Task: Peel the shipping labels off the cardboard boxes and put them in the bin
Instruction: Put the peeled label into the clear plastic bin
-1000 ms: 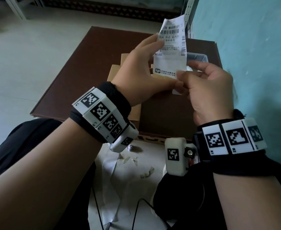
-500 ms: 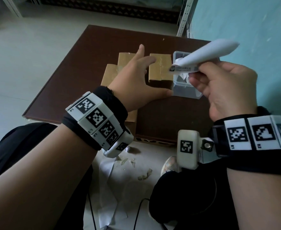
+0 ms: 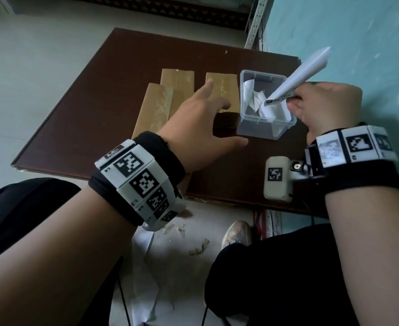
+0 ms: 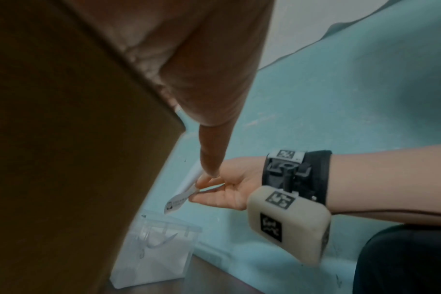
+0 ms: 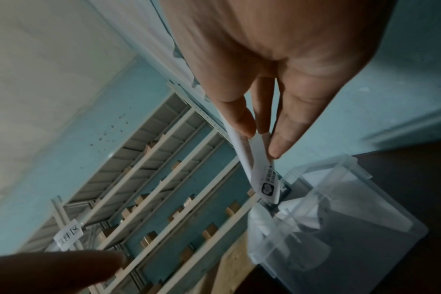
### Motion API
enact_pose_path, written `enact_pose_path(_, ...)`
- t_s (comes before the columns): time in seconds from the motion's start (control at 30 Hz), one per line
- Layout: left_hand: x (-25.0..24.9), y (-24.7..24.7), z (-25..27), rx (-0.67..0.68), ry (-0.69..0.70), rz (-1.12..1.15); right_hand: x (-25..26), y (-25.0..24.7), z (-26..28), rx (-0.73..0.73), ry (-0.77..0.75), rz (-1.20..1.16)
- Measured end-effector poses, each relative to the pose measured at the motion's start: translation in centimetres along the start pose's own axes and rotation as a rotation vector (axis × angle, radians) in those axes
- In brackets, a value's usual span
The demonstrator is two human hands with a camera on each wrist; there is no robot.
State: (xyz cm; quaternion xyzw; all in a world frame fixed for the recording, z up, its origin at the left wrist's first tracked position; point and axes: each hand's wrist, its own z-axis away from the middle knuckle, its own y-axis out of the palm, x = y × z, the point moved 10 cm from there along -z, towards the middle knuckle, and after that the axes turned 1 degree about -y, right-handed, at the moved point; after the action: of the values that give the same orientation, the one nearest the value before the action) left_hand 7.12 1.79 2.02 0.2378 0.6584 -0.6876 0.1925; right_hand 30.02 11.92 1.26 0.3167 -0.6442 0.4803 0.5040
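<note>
My right hand (image 3: 295,100) pinches a curled white shipping label (image 3: 302,74) by its lower end, just above the right rim of the clear plastic bin (image 3: 262,130). The same label (image 5: 249,159) shows between thumb and fingers in the right wrist view, its printed end hanging over the bin (image 5: 365,228). White labels lie inside the bin. My left hand (image 3: 208,118) hovers with spread fingers over the cardboard boxes (image 3: 222,90), holding nothing. In the left wrist view a box side (image 4: 63,139) fills the left half, with the label (image 4: 181,197) and bin (image 4: 159,254) beyond.
Several cardboard boxes (image 3: 156,107) lie on a dark brown table (image 3: 88,102), left of the bin. A teal wall (image 3: 346,38) runs along the right. Metal shelving (image 5: 151,179) stands behind. Paper scraps (image 3: 146,267) and a shoe (image 3: 237,234) are on the floor below the table edge.
Both hands held the flat label up a second ago. The left hand let go and dropped towards the boxes; the right hand carried the label, now curled, down to the bin.
</note>
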Motion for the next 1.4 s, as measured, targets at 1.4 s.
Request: enact_pose_path(1.4, -2.8, 9.0, 2.4, 0.334, 0.054, -0.155, 1.7, -0.3, -2.6, -0.115, -0.27, 0.412)
